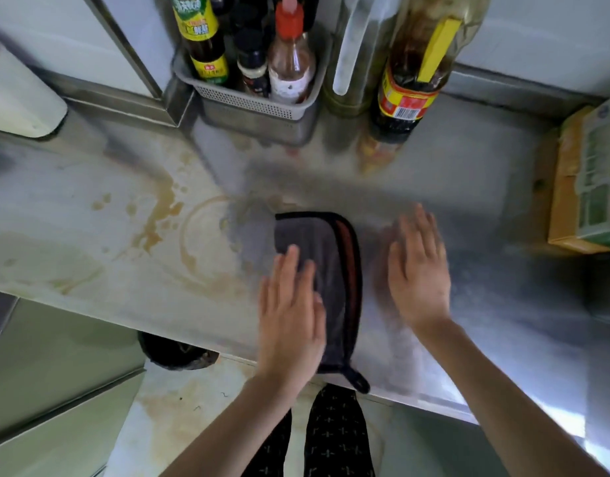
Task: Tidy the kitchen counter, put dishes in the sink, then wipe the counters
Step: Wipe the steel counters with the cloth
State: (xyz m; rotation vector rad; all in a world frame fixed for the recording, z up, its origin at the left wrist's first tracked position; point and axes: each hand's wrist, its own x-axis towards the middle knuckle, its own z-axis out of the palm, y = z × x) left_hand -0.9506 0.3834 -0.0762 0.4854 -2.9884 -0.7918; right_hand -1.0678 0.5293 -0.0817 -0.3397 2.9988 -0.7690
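- Head cam: grey cloth (331, 249) w/ black bound edge, orange stripe & corner loop is lying flat on stainless-steel counter (485, 201), near front edge, loop poking over it.
- Left hand (289, 315) is pressing palm-down on cloth's left part, fingers straight, gripping nothing.
- Right hand (418, 270) is spreading flat over bare steel just beside cloth's right edge, holding nothing; blurred, can't tell if touching.
- Brown ring stain (200, 242) & splatters are marking steel left of cloth.
- Perforated grey plastic basket (258, 101) is holding sauce bottles at back; oil bottle (417, 74) w/ yellow handle is standing to its right.
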